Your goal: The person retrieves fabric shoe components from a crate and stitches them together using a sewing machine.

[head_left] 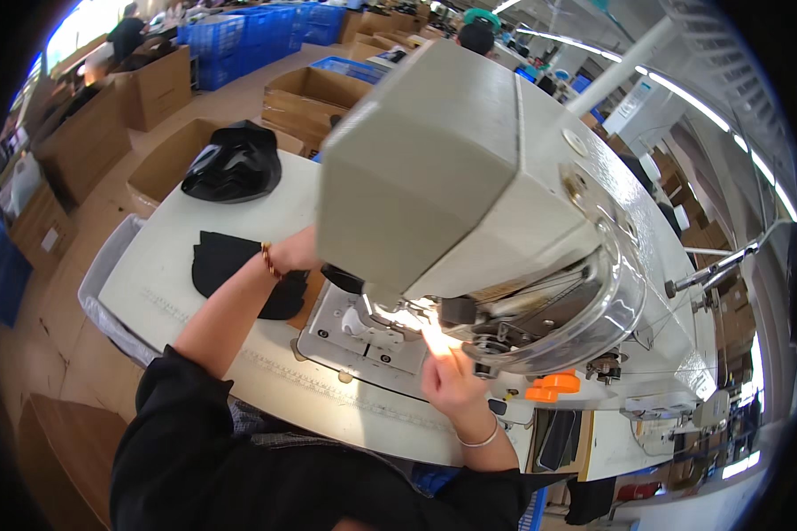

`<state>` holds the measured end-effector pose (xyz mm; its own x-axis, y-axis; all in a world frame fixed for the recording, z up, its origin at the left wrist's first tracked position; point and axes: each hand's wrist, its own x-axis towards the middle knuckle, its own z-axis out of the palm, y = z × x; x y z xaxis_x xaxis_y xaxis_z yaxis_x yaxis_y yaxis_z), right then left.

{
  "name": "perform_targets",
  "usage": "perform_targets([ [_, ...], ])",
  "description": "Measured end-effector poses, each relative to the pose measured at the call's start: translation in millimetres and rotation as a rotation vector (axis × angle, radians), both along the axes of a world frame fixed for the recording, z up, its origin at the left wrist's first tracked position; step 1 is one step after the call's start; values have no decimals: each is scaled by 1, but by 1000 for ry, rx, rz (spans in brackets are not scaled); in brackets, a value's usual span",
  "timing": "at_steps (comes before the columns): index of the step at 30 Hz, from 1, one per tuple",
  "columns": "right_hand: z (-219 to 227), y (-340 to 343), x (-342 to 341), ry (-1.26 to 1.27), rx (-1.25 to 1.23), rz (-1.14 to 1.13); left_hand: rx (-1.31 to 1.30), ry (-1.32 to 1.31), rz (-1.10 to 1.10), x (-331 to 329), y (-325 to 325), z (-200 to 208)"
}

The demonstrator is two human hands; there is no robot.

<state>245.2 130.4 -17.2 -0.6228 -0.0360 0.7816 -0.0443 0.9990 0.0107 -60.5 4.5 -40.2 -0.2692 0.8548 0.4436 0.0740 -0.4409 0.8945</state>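
Observation:
An industrial sewing machine (416, 159) with a beige head stands over the white table in front of me. My left hand (299, 250) reaches in behind the machine's head, which hides its fingers. Beside that wrist lie flat black fabric pieces (226, 265), and the edge of a dark piece (343, 279) shows under the head. My right hand (454, 379) is curled at the brightly lit needle area, its thumb and finger brought together toward the needle. Glare washes out the fingertips, so what they hold cannot be made out. The metal work plate (363, 341) lies between both hands.
A glossy black moulded piece (235, 164) lies at the table's far left. An orange plastic part (553, 386) sits right of my right hand. Cardboard boxes (314, 97) and blue crates (257, 40) stand beyond the table. A clear curved guard (584, 327) covers the machine's front.

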Motion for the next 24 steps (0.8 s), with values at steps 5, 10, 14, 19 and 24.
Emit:
perform_targets([
  [5,42,-4,27,151,38,-44,25,741,294,8,-52,80],
  [10,57,-3,57,265,-62,-24,-266,1152,732,1,-109,82],
  [14,34,6,73,261,-50,-107,-648,1491,865,-67,-135,15],
  [19,8,9,122,226,-152,-360,-813,1427,733,-127,-129,7],
  [24,-29,11,210,350,-299,-695,-565,1688,735,-235,-140,-43],
])
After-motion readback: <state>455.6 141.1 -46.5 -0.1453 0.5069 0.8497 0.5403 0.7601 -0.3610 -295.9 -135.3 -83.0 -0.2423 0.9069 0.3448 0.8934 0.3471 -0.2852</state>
